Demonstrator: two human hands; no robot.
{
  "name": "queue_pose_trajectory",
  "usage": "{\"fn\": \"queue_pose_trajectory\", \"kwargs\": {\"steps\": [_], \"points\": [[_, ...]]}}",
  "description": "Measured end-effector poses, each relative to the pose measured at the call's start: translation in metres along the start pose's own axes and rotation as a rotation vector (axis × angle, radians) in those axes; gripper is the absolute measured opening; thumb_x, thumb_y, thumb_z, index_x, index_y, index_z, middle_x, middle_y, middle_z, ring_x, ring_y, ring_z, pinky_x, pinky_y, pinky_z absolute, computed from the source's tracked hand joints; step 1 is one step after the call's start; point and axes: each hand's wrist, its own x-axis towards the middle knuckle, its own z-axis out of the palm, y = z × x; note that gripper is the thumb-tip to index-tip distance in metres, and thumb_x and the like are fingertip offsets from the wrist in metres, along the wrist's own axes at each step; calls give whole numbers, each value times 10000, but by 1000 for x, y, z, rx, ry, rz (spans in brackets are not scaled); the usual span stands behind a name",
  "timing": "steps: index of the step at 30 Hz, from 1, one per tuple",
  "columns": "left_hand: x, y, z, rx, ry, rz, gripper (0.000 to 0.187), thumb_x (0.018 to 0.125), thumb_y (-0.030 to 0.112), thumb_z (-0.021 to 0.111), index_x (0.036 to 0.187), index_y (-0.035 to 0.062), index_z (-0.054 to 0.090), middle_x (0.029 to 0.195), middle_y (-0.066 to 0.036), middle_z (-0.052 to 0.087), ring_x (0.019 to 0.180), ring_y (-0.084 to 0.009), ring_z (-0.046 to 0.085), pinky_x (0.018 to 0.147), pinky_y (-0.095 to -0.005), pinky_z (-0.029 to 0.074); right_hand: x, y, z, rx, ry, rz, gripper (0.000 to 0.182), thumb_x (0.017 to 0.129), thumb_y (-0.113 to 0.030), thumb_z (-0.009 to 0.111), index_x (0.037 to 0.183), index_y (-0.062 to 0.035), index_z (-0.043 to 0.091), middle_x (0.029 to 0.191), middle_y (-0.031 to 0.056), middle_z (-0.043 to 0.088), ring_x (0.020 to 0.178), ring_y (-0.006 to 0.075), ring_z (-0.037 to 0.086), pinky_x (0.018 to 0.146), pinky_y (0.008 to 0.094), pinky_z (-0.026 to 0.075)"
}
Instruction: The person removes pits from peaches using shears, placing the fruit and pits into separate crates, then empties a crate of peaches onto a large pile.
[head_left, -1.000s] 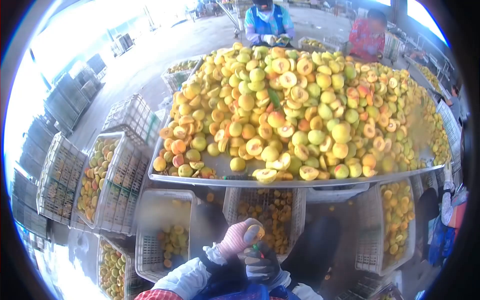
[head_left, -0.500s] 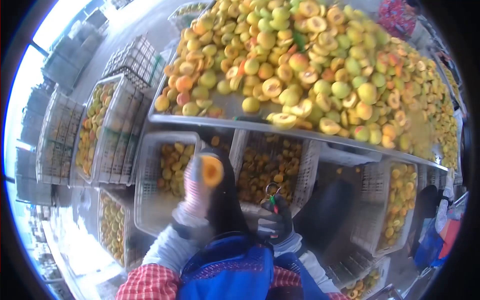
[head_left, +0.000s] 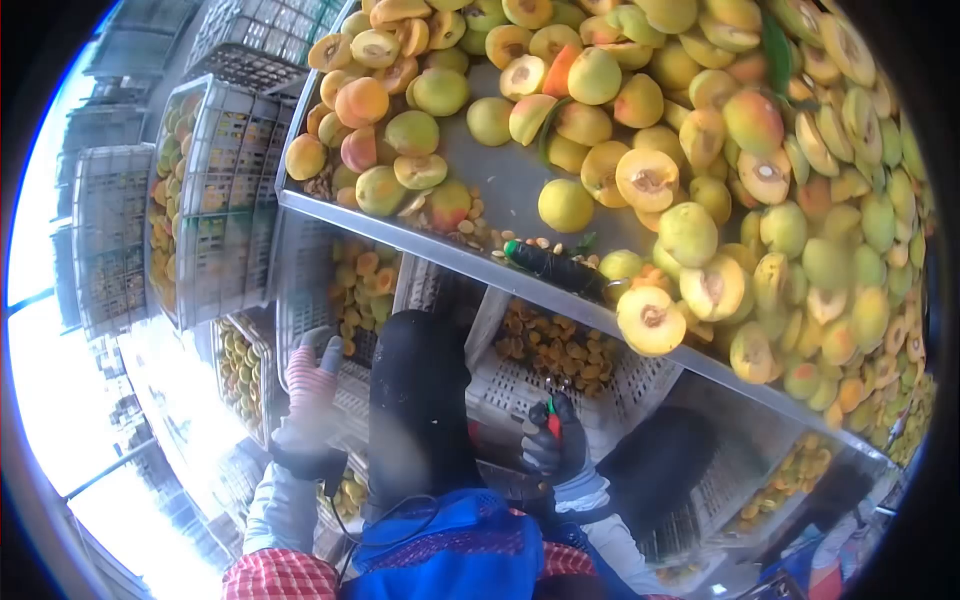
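Observation:
My left hand [head_left: 312,380], in a striped glove, is open with fingers apart and nothing visible in it. It hovers by the crate [head_left: 300,300] of apricots left of my knee. My right hand [head_left: 556,440], in a dark glove, is closed round a small hand tool [head_left: 553,415] with a red and green handle; its metal tip is blurred. Just beyond that hand stands a crate [head_left: 640,385] with cut apricot halves [head_left: 560,345]. Whole and halved apricots [head_left: 652,180] are heaped on the metal table [head_left: 490,185] above.
The table's raised metal edge [head_left: 430,248] crosses in front of my knees. A dark object with a green end [head_left: 545,262] lies along it among loose pits. Stacked crates [head_left: 225,200] stand at the left. Another person's sleeve [head_left: 835,550] shows at lower right.
The apricot half is gone from my left hand, which has moved left and opened. My right hand still grips the tool. The view has turned and moved closer to the table.

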Motion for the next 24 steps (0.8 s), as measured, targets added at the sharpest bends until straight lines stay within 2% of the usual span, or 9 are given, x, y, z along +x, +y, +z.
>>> {"fn": "queue_pose_trajectory", "kwargs": {"steps": [5,7,8,9,13,14,16,20,24], "points": [[-49,24,-21,-51,-151,69,244,890,197,650,1082,51,619,1001,-98,612,903,-190,576,807,-307,466,-42,13,-3,61,370,51,471,960,-536,397,943,-100,574,568,-21,343,406,96,285,356,270,232],[-82,35,-50,-106,-271,-45,241,889,184,644,1084,45,615,957,-92,629,877,-183,585,784,-317,475,-75,19,7,69,321,72,450,940,-555,427,949,-127,565,567,-28,336,401,98,259,373,267,226],[-105,69,-72,-363,-312,-316,247,885,181,644,1083,37,616,913,-85,644,846,-170,591,770,-322,480,-91,23,24,74,323,82,441,937,-563,426,952,-143,559,562,-33,332,393,98,251,377,263,229],[-125,68,-91,-247,-317,-221,241,890,180,636,1078,30,622,910,-73,651,828,-143,587,761,-305,479,-104,25,42,71,322,101,433,935,-571,425,954,-158,552,557,-38,327,385,97,243,382,259,232],[-216,51,-141,-339,-313,-522,285,902,254,629,1067,21,636,862,-25,645,750,-107,563,701,-263,469,-136,23,162,-384,483,104,469,909,-611,437,940,-155,542,563,-34,342,387,99,251,380,264,233],[-240,47,-147,-409,-255,-555,286,898,259,633,1062,24,638,845,-22,639,726,-100,551,682,-263,466,-138,26,192,-620,706,52,479,897,-618,456,936,-147,534,580,-38,368,394,94,278,377,261,243],[-296,46,-161,-523,-150,-642,277,895,270,634,1042,36,646,790,-20,625,672,-84,521,628,-263,452,-145,21,254,-821,687,72,472,894,-605,480,930,-137,525,582,-47,379,401,90,299,377,248,256],[-403,29,-159,-422,-111,-612,283,891,293,607,1032,52,656,877,-124,681,796,-212,626,759,-324,491,-167,-23,296,-723,514,245,407,915,-582,465,856,-181,504,528,-88,292,381,66,244,356,242,229],[-457,55,-170,-326,-251,-658,382,885,376,588,1068,48,655,1005,-161,673,988,-290,627,877,-364,471,-185,-29,332,-1053,642,94,408,902,-598,482,851,-194,500,497,-96,253,350,64,193,333,241,184]]}}
